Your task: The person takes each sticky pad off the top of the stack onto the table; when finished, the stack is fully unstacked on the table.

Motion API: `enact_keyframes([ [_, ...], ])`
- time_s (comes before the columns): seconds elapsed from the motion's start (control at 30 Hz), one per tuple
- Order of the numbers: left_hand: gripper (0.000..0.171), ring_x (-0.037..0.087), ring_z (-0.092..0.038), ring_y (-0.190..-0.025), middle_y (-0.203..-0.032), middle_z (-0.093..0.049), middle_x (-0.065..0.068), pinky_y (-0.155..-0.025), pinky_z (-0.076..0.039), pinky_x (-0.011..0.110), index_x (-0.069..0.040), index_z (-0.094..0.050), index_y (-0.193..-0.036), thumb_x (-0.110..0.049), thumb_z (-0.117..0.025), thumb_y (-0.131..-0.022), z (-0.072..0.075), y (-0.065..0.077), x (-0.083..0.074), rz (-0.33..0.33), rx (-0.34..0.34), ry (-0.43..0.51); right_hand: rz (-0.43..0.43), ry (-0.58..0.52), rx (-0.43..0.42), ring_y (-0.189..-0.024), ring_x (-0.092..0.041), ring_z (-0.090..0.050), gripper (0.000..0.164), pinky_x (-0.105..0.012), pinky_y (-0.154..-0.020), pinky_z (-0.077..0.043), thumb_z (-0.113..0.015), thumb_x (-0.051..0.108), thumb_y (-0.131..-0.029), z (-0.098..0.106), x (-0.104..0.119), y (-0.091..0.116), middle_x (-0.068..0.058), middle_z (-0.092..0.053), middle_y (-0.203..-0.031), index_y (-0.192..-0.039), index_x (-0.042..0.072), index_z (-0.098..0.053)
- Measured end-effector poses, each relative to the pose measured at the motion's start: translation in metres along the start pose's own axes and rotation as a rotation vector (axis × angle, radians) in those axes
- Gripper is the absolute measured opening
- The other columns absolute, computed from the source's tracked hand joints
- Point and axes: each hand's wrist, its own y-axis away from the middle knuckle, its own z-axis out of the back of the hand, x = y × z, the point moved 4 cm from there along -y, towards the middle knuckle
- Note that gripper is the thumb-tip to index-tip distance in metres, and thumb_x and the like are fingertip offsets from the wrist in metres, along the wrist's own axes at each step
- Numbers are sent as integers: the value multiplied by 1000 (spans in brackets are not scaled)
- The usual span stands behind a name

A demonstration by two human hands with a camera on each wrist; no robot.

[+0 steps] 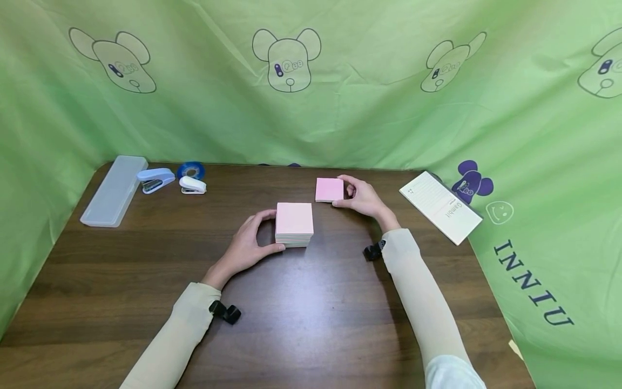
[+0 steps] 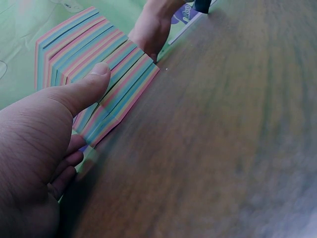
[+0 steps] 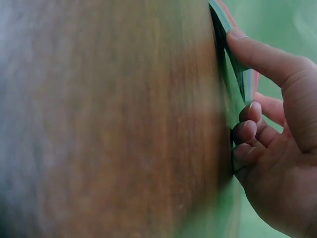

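A thick, square stack of sticky notes [image 1: 294, 219] stands mid-table, pale pink on top. Its sides show many pink, yellow, blue and green layers in the left wrist view. My left hand [image 1: 245, 243] grips this stack from its left side, thumb at the near face and fingers at the far side. Farther back and to the right is a thinner pink sticky note pad [image 1: 329, 189]. My right hand [image 1: 363, 200] pinches that pad by its right side between thumb and forefinger. In the right wrist view the pad [image 3: 250, 84] shows only its layered edge, with the other fingers curled below.
At the back left lie a frosted plastic case [image 1: 114, 192], a blue stapler [image 1: 155, 179], a roll of blue tape [image 1: 191, 170] and a small white stapler [image 1: 193, 185]. A white notepad [image 1: 441, 207] lies at the right edge. Green curtain [image 1: 359, 119] surrounds the wooden table [image 1: 311, 324].
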Motion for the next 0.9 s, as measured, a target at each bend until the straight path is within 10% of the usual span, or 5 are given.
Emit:
enact_keyframes([
  [0.23,90,33,-46,-153,-160,-58,10,-127,-34,57,-12,-50,-162,-30,-97,-88,0,0,0,-1,2,4,-21,11,-25,-89,-24,-47,101,-39,-90,-41,-99,20,-85,-2,-1,1,-7,-53,-96,-168,4,-45],
  [0.63,90,32,-47,-152,-159,-59,8,-127,-34,57,-13,-50,-162,-30,-98,-88,-1,0,1,7,5,11,-69,-15,-119,-82,-21,-46,75,-36,-81,-39,-100,31,-83,-6,-1,-1,-4,-50,-89,-144,3,-67],
  [0.9,90,32,-47,-152,-160,-59,9,-127,-35,57,-13,-50,-163,-30,-97,-88,-1,0,2,9,3,6,-106,78,-135,-76,-20,-48,92,-36,-69,-39,-101,60,-73,-20,-44,-37,-2,-56,-86,-148,19,-69],
])
